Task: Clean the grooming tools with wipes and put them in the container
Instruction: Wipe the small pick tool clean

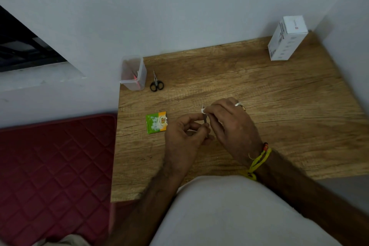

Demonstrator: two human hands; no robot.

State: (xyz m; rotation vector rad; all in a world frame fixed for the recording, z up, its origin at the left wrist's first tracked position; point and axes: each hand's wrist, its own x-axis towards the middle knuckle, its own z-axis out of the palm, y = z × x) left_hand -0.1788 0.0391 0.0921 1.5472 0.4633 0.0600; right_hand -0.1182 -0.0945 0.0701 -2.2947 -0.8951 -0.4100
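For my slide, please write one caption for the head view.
Both hands wipe a small metal tool; scissors lie beside the clear container.

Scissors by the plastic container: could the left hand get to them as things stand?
Probably yes, once freed. The scissors lie in the open on the table, right of the container, with nothing between. But the left hand now holds a small metal tool.

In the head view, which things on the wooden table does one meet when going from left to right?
Clear container → black-handled scissors → green wipe sachet → left hand → right hand, both on a small metal tool → white box.
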